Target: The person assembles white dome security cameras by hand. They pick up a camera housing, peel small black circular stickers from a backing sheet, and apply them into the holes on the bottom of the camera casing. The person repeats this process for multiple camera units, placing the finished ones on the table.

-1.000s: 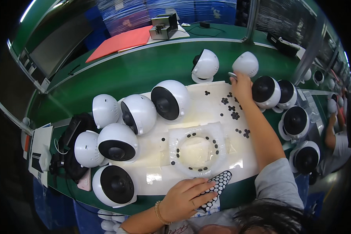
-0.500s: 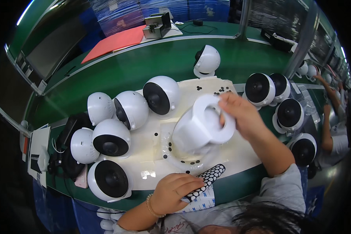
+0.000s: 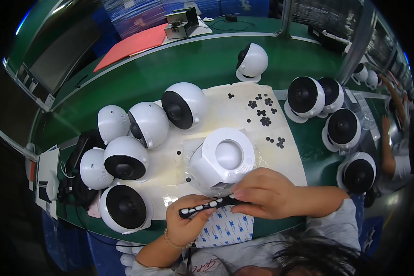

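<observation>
White-spotted black sheet is gripped by the left hand and right hand, nearly edge-on, its right end covered by fingers. Below, a printed liner partly disappears behind them. Just beyond, an upturned white dome camera, face hidden, blocks part of the cream mat; black pads lie farther right.

Between the fingers, the spotted strip looked matt and rubbery, and just below them the backing sheet looked like smooth paper. Just beyond the fingers, the camera was smooth, softly glossy plastic. Farther past them, the small pads looked matt on a shiny board cover. Right of the fingers, the sleeve was matt, creased cloth
</observation>
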